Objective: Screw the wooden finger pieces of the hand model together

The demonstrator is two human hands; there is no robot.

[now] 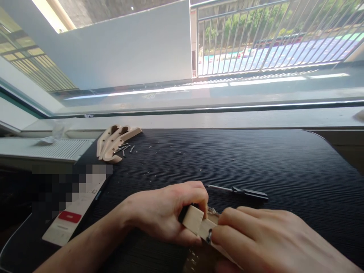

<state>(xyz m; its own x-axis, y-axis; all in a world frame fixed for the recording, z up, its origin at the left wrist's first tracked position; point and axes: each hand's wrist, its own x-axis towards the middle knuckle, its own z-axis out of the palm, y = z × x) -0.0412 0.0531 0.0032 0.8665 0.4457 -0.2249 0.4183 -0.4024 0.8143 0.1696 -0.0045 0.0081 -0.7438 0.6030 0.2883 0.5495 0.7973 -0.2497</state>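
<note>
My left hand point(173, 208) is closed around a pale wooden piece point(193, 220) with a squared end, low in the middle of the view. My right hand point(256, 235) is closed at the same wood, its fingertips pinching a small dark metal screw point(209, 236) against the surface. The fingers hide most of the screw and the far part of the wood. A screwdriver point(244, 192) with a black handle lies on the table just beyond my right hand, its tip pointing left.
Several curved wooden hooks point(110, 142) lie at the table's back left, with loose screws point(124, 148) beside them. A phone with a lit screen point(64, 223) lies at the left. The dark table point(256, 151) carries scattered chips and meets a window sill point(182, 120).
</note>
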